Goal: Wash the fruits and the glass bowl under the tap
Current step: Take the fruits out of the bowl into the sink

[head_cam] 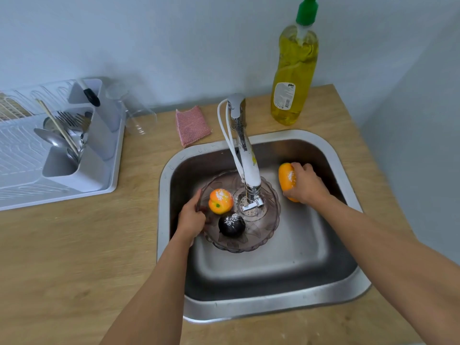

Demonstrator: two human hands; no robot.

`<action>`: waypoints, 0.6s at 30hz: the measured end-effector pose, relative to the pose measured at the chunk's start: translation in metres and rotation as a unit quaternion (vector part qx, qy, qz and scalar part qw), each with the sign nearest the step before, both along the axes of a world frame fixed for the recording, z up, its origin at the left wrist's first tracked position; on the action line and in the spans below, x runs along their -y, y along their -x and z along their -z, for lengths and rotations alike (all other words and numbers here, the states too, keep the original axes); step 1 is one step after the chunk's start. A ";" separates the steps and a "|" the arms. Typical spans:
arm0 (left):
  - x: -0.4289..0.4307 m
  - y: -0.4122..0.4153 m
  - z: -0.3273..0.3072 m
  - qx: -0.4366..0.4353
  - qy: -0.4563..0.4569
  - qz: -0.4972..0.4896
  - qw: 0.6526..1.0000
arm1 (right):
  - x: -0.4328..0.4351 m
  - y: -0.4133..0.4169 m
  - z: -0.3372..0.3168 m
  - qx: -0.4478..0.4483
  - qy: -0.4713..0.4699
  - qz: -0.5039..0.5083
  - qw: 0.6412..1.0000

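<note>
Your left hand (191,217) gripped left rim of glass bowl (268,220), fingers clamped on edge. Bowl sat in sink (286,270), middle of frame, under tap (249,175). Peach-colored fruit (220,201) and dark fruit (231,224) lay inside bowl, both with white specks. Your right hand (307,184) held orange fruit (286,178), fingers wrapped round it, right of bowl, over sink. Soap bottle (295,78) stood upper right of frame.

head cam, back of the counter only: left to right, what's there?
White plastic dish rack → grey cutlery holder → clear drinking glass lying on its side → pink knitted scrubbing cloth → chrome tap → yellow dish-soap bottle.
</note>
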State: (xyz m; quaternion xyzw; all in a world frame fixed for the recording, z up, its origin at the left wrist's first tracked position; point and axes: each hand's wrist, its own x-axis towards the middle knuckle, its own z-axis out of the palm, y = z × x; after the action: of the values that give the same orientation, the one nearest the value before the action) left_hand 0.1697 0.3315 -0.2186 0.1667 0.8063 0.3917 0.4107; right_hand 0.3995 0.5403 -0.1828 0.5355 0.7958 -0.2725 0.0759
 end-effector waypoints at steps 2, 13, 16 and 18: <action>0.000 -0.001 -0.003 -0.007 -0.001 -0.002 1.000 | -0.002 0.000 0.001 0.006 0.006 0.002 1.000; 0.008 -0.008 -0.029 -0.281 0.012 0.155 0.947 | 0.058 0.026 -0.019 -0.135 0.047 -0.147 0.979; 0.006 -0.005 -0.028 -0.300 0.025 0.221 0.928 | 0.088 0.035 -0.015 -0.130 0.113 -0.164 0.971; 0.002 -0.003 -0.026 -0.315 0.048 0.256 0.913 | 0.100 0.040 -0.011 -0.129 0.137 -0.148 0.971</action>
State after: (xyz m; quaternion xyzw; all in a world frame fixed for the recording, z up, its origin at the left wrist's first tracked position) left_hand 0.1725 0.3297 -0.1927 0.4621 0.8414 0.1613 0.2292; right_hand 0.3599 0.4402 -0.1717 0.3564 0.8242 -0.4318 0.0845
